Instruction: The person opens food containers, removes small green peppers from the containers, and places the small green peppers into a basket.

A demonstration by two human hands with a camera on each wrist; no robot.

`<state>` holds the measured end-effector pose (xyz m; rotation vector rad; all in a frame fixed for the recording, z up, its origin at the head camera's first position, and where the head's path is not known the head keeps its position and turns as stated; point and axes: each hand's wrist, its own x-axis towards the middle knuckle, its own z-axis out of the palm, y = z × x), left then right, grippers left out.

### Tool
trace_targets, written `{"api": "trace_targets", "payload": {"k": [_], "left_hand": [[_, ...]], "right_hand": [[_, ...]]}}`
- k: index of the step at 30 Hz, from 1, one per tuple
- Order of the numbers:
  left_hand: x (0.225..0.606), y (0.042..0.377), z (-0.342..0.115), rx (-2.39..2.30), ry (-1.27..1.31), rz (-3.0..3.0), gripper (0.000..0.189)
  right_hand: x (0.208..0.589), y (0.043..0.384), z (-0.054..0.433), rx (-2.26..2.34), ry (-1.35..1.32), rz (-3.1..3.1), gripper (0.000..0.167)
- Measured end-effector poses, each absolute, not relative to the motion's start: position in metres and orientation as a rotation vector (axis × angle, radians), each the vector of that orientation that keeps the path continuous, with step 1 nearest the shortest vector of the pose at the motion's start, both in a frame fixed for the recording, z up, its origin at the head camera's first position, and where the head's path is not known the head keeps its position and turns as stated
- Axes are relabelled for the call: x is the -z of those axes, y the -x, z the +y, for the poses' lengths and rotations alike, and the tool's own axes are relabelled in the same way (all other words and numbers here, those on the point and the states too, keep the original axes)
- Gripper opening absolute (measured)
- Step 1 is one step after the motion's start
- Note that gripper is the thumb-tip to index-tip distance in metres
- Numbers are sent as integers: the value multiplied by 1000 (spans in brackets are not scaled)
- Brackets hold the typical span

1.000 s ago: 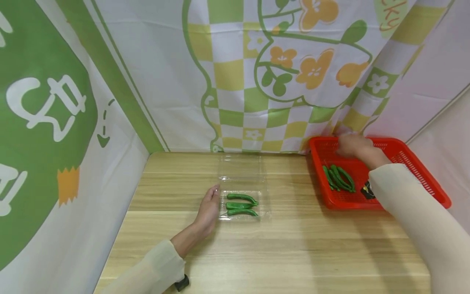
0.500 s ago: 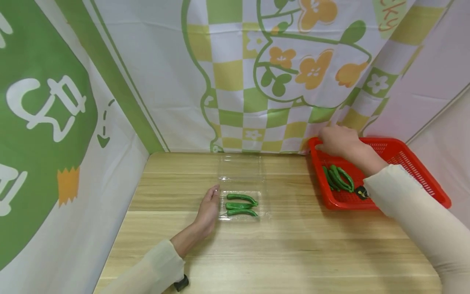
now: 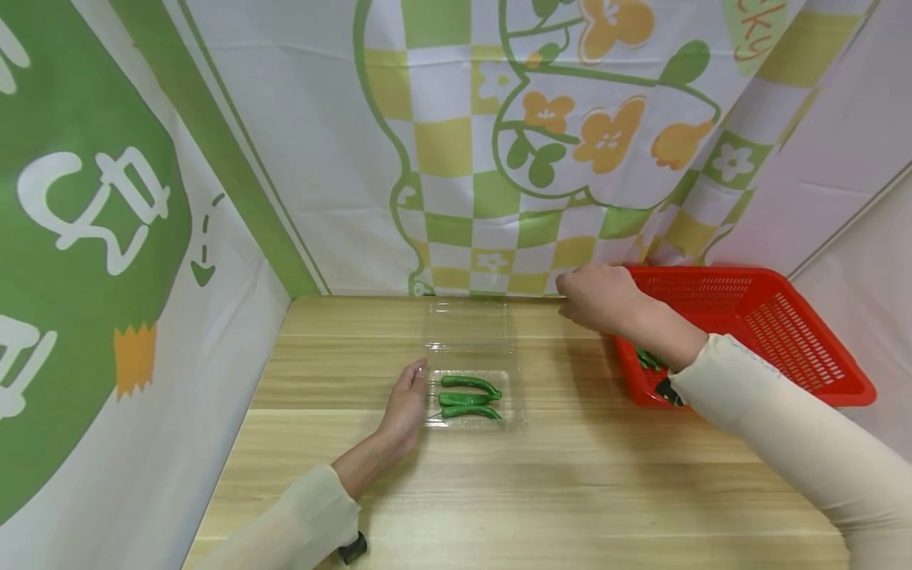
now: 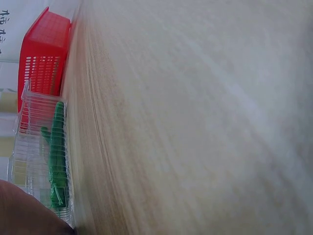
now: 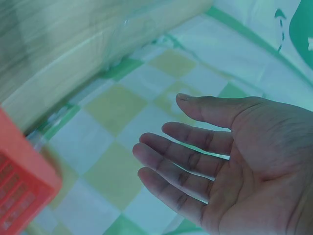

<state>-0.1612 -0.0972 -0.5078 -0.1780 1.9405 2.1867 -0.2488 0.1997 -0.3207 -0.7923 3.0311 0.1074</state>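
A clear plastic clamshell box point(image 3: 513, 396) lies with its lid laid back on the table. Inside it are three green chili peppers point(image 3: 466, 399), side by side. My left hand point(image 3: 401, 412) holds the box at its left edge, thumb and fingertips right at the rim; the other fingers are mostly hidden. Up close in the left wrist view, the ridged wall of the box point(image 4: 29, 142) shows peppers point(image 4: 57, 152) through it. My right hand point(image 3: 597, 297) hovers beside the basket's back left corner. In the right wrist view its palm is bare and the fingers point(image 5: 181, 161) are loosely spread.
A red plastic basket point(image 3: 777, 317) stands at the table's back right, more green peppers point(image 3: 648, 359) inside it, partly behind the right forearm. A patterned curtain point(image 3: 492, 158) hangs along the table's point(image 3: 499, 491) back edge, and a printed cloth wall point(image 3: 249, 332) stands at the left.
My right hand has come out from over the red basket and moved left past its rim. The left hand, the box and its peppers have stayed in place.
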Motion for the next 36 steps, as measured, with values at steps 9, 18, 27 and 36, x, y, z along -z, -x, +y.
{"api": "trace_targets", "payload": {"k": [9,18,27,36], "left_hand": [[508,162,-98,-2171,181,1943,54],[507,163,-98,-2185,207,1945,53],[507,164,-97,-2168,242,1957,53],[507,164,-97,-2168,264,1951,53]], "right_hand": [[333,234,167,-131,933,2968,17],[353,219,131,-152,1054,2907,16],[375,211,104,-101,1122,2737,16],[399,206,89,1,1198,2696,12]]}}
